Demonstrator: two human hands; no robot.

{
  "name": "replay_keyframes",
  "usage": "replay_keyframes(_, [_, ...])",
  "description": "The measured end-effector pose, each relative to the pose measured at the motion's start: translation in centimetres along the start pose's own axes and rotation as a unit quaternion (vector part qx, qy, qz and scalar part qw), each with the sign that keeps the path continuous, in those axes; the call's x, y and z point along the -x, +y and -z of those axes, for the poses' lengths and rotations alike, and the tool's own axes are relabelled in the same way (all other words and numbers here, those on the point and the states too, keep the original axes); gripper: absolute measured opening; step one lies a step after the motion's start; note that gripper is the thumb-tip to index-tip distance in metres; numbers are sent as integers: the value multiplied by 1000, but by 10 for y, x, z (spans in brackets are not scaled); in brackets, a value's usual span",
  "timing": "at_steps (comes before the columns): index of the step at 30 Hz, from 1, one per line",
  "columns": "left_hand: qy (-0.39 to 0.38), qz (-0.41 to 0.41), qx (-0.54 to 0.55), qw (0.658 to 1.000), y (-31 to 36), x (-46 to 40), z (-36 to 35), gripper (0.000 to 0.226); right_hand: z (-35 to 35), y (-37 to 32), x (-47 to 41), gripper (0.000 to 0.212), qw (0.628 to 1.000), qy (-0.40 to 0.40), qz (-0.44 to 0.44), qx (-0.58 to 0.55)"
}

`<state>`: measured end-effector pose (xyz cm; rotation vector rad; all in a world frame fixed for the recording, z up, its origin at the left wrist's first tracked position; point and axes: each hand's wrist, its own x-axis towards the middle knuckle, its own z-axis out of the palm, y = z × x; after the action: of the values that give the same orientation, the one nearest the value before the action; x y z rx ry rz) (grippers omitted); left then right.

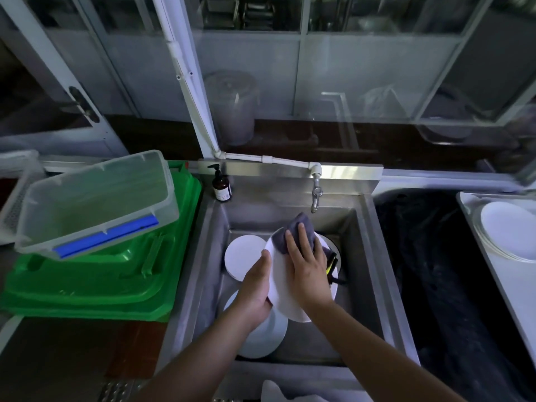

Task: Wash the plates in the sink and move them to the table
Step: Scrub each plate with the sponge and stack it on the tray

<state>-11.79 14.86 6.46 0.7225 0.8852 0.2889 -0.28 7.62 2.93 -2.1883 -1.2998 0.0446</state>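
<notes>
Two bare forearms reach from the bottom edge over the front rim of the steel sink (374, 256). Gripping the near-left edge of a white plate (285, 291), the left hand (255, 291) has its fingers curled under the rim and its thumb on top, and holds the plate tilted above the basin. On the upper face of that plate the right hand (307, 262) lies with its fingers straight and spread, pressing a grey cloth (298, 232) flat against it (the cloth bunches up past the fingertips, toward the tap (316, 192)).

More white plates sit lower in the basin: one at the back left (243, 255), one at the near left under the left wrist (266, 335), and another under the held plate at the right, mostly hidden. A dark object with yellow on it (332, 264) shows just right of the right hand; what it is cannot be told.

At the sink's back left corner stands a brown pump bottle (222, 185). Left of the sink, a clear plastic tub (95, 201) rests tilted on a green crate (101, 271). At the far right edge, a stack of white plates (507, 230) lies on a pale table (499, 274), well apart from the sink.
</notes>
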Motion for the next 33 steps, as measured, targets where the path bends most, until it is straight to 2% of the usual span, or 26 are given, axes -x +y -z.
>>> replay_keyframes(4, [6, 10, -20, 1000, 4, -2, 5, 48, -9, 1, 1, 77, 1000, -8, -4, -29])
replay_keyframes(6, [11, 10, -24, 1000, 5, -3, 6, 51, -15, 5, 1, 72, 998, -46, -10, -33])
replay_keyframes(8, [14, 20, -25, 999, 7, -1, 8, 53, -11, 11, -1, 64, 992, -117, -5, -39])
replay_keyframes(10, [2, 36, -23, 999, 12, 0, 15, 54, 7, 21, -4, 63, 982, -176, 71, 0])
replay_keyframes(13, [-26, 59, -33, 997, 20, 3, 26, 58, 44, 37, -18, 69, 942, -198, 248, 113])
replay_keyframes(15, [-36, 64, -34, 997, 22, 7, 25, 59, 54, 40, -21, 68, 945, -171, 269, 77])
replay_keyframes(17, [-35, 48, -34, 998, 23, 11, 16, 54, 46, 30, -14, 63, 971, -95, 219, 9])
replay_keyframes(19, [-33, 21, -51, 998, 21, 13, 4, 51, 29, 10, -3, 57, 992, -2, 123, -34])
replay_keyframes(22, [-20, -16, -72, 997, 16, 13, -7, 50, 13, -29, 7, 54, 994, 35, -37, -97])
replay_keyframes(24, [-16, -30, -62, 997, 16, 14, -8, 57, 12, -43, 9, 55, 993, 33, -31, -106])
replay_keyframes(28, [-6, -47, -43, 998, 19, 17, -7, 58, 14, -27, 2, 49, 992, 32, 96, -70])
replay_keyframes(29, [-3, -44, -44, 998, 20, 17, -9, 56, 15, -17, -4, 48, 993, 40, 86, -66])
replay_keyframes(32, [16, -35, -71, 997, 23, 22, -18, 44, 22, -11, -20, 48, 985, 72, -101, -119])
replay_keyframes(33, [14, -36, -77, 996, 23, 23, -19, 43, 24, -19, -21, 48, 979, 79, -132, -133])
